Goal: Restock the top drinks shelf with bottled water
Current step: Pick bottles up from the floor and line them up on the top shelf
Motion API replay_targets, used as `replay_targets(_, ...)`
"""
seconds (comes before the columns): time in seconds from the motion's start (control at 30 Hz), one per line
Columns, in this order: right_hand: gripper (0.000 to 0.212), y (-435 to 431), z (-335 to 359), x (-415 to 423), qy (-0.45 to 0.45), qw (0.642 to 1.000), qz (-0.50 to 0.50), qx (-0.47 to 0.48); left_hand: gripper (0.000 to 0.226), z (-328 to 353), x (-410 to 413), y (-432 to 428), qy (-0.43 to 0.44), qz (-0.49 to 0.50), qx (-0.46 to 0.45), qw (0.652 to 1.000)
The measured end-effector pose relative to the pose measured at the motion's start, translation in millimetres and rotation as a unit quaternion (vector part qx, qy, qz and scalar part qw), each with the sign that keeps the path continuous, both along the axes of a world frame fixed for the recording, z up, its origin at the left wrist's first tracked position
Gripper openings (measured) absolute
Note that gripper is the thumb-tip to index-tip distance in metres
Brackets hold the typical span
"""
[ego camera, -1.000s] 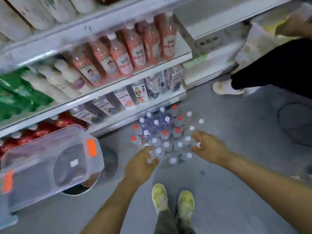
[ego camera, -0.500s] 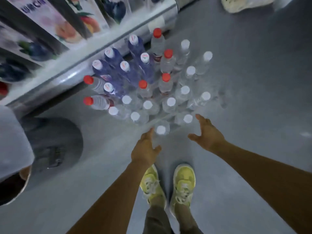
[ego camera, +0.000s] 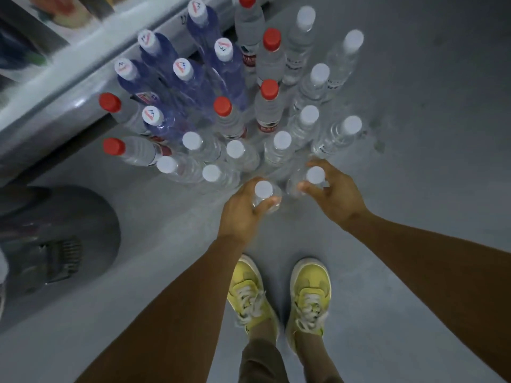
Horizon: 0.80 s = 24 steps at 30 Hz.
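Note:
Several water bottles stand in a cluster on the grey floor [ego camera: 414,189]: clear ones with white caps [ego camera: 282,139], clear ones with red caps [ego camera: 269,89] and blue ones [ego camera: 182,69]. My left hand [ego camera: 243,211] grips the neck of the nearest white-capped bottle [ego camera: 264,189]. My right hand [ego camera: 334,194] curls round the neck of the white-capped bottle beside it [ego camera: 315,174]. Both bottles stand at the near edge of the cluster. The top shelf is out of view.
The base of the shelving unit [ego camera: 69,106] runs along the upper left, right behind the bottles. A dark round object [ego camera: 55,244] lies on the floor at the left. My yellow shoes [ego camera: 279,297] stand just below my hands.
The view has dropped closer to the bottles. Both hands, open near the cluster before, have reached forward and closed round the two nearest white-capped bottles.

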State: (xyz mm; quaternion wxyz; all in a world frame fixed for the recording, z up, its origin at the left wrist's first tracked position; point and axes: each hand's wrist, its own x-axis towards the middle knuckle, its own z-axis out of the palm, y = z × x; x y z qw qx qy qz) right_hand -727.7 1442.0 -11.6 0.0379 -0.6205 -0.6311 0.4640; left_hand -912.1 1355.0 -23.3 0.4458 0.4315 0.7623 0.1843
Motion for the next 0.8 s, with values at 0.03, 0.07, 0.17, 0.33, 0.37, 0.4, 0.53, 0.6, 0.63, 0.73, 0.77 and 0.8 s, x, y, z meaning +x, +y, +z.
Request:
replay_targets(0.03,0.054,0.7,9.4,-1.1,-0.012,1.000,0.015,-0.006,0.045,7.5,-1.0,2.0,-0.007,0.004,-0.004,1.000)
replay_targets(0.07,0.050,1.3,19.0,-2.4,-0.017,0.999,0.029,-0.007,0.043,15.9,-1.5,2.7,-0.017,0.006,-0.007,1.000)
replay_targets(0.17,0.041,1.9,58.7,-11.4,0.003,0.999,0.040,-0.002,0.031,51.2,-3.5,-2.5,-0.057,0.031,-0.014,0.998)
replay_targets(0.33,0.037,14.1,154.1,-30.5,0.016,0.993,0.117,0.005,0.026,142.3,-17.2,-4.8,-0.090,0.077,0.010,0.993)
replay_targets(0.37,0.042,19.1,176.7,-34.5,0.020,0.991,0.129,0.006,0.023,163.9,-21.4,-3.6,-0.103,0.076,0.008,0.992)
replay_targets(0.4,0.046,24.6,200.2,-39.0,0.027,0.990,0.140,0.009,0.020,185.5,-26.1,-1.7,-0.118,0.077,0.008,0.990)
replay_targets(0.53,0.037,41.0,297.4,-63.1,0.076,0.983,0.168,0.023,0.019,277.6,-44.4,12.8,-0.148,0.102,0.036,0.983)
replay_targets(0.6,0.033,47.0,342.0,-74.6,0.098,0.979,0.176,0.036,0.012,326.3,-51.8,20.8,-0.160,0.119,0.060,0.978)
replay_targets(0.63,0.034,50.1,363.8,-79.9,0.113,0.977,0.176,0.040,0.012,351.0,-55.3,23.9,-0.161,0.127,0.069,0.976)
replay_targets(0.73,0.036,56.3,435.6,-94.4,0.152,0.972,0.174,0.040,0.015,422.2,-67.0,24.3,-0.154,0.143,0.098,0.973)
replay_targets(0.77,0.037,56.3,460.8,-99.3,0.162,0.970,0.177,0.040,0.018,443.0,-71.3,22.3,-0.161,0.152,0.106,0.969)
replay_targets(0.8,0.038,55.9,484.0,-103.9,0.175,0.967,0.182,0.041,0.023,464.4,-74.9,20.6,-0.176,0.167,0.112,0.964)
